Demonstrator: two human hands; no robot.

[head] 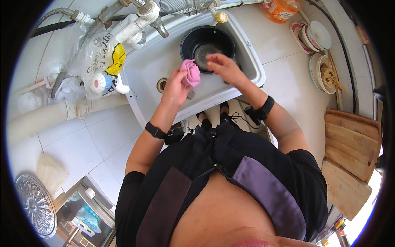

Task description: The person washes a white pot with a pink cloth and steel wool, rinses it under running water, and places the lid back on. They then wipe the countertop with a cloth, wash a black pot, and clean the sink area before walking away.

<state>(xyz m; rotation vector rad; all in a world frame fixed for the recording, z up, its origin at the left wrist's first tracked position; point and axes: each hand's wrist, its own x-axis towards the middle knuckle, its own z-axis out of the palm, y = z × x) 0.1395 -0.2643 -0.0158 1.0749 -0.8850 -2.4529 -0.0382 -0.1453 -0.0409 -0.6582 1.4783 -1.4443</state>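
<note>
My left hand (176, 86) is closed around a bunched pink cloth (190, 73) above the front part of a white sink (145, 108). To its right, my right hand (224, 68) hangs over the near rim of a black pot (188, 40), fingers bent and slightly blurred, with nothing visible in them. The round pot stands in the back right of the sink and shows a worn grey patch on its bottom. Beside my left hand is the sink's drain (161, 85). A small greyish object below the cloth is partly hidden by my left hand.
Metal taps and pipes (135, 29) run over the sink's back left, beside hanging plastic bags (95, 55). A wire strainer (182, 6) hangs behind. On the right are an orange bottle (279, 12), stacked bowls (319, 35), a bowl with a loofah (328, 77) and wooden cutting boards (351, 142).
</note>
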